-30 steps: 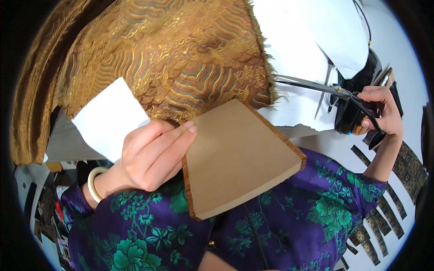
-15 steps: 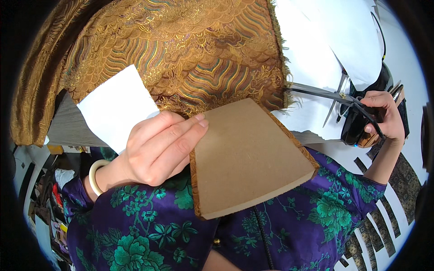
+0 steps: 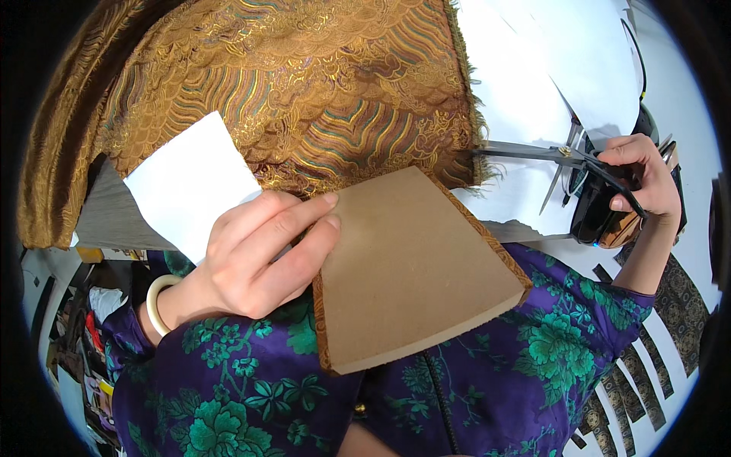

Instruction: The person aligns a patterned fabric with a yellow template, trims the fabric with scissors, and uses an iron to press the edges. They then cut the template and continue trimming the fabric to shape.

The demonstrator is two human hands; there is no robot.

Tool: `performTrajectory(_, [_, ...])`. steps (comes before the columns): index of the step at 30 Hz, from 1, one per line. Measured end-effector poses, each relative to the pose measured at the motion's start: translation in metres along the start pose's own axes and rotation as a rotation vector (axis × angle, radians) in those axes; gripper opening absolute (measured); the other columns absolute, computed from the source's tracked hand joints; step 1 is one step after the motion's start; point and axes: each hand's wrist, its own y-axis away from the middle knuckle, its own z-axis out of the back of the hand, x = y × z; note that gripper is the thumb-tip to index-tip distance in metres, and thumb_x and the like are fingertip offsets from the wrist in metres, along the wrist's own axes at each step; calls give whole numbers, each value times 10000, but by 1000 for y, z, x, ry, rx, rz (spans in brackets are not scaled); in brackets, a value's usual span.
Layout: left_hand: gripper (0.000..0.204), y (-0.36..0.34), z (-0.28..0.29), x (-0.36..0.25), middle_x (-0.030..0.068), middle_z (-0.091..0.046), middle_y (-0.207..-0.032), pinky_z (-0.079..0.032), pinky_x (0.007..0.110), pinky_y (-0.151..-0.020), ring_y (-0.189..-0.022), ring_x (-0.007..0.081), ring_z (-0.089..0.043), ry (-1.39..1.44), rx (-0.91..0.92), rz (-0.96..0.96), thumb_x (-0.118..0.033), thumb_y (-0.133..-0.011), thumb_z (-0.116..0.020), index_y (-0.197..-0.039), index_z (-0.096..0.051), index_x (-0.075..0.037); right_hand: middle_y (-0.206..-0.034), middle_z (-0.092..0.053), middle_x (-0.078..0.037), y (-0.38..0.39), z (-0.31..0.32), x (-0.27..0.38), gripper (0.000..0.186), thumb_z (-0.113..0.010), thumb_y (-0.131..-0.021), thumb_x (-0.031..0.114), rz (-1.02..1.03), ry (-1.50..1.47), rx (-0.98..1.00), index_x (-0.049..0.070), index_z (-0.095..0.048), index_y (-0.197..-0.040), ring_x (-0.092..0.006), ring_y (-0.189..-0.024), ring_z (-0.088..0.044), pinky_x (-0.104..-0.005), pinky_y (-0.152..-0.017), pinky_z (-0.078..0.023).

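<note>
My left hand (image 3: pixel 266 255) is closed on a brown trapezoid board (image 3: pixel 415 270) edged with patterned golden-brown fabric, fingertips on its upper left part. A square white paper (image 3: pixel 194 175) lies behind that hand. My right hand (image 3: pixel 640 175) grips black-handled scissors (image 3: pixel 565 152), their long blades slightly apart and pointing left to the frayed edge of gold brocade (image 3: pixel 304 76) with wavy coloured stripes.
White paper sheets (image 3: pixel 525 61) lie right of the brocade. A black device (image 3: pixel 590 217) with a cable and other tools sit by my right hand. Dark patterned strips (image 3: pixel 632 396) lie on a white surface at lower right. Cluttered items (image 3: pixel 99 335) show at far left.
The view has shifted slightly, moving the brocade rightward in the picture. My left index and middle fingertips have spread a little on the board. The scissors stay in my right hand, pointing left.
</note>
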Motion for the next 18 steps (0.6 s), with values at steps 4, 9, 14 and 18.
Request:
performTrajectory(4, [288,2,6,-1,196,-661,-894,-509,293,-508,-634,240,-611,28,-11,14,51,-657,-728,-938,-675,85,-710,-556,14,-4,-3,11,561,-916,-572,332,3,28,8,-45,-751,-954,-62,-599,-474,-226,-516,-313])
performTrajectory(9, [328,6,6,-3,186,-649,-872,-522,294,-520,-643,250,-629,44,-26,-28,68,-651,-726,-971,-666,110,-693,-554,17,-11,-1,13,569,-921,-569,344,36,-3,21,-31,-763,-966,-62,-595,-468,-229,-514,-306])
performTrajectory(14, [321,7,5,-3,184,-650,-845,-543,298,-536,-661,258,-649,50,-45,-32,74,-656,-723,-969,-667,120,-670,-546,22,-15,2,12,560,-926,-572,339,55,31,29,-23,-772,-971,-68,-571,-447,-246,-505,-285])
performTrajectory(18, [308,6,0,-3,181,-650,-840,-546,297,-538,-664,257,-651,61,-59,-33,72,-658,-729,-956,-673,120,-654,-541,22,-15,1,3,541,-935,-574,324,84,15,16,-8,-779,-972,-72,-563,-438,-253,-504,-274])
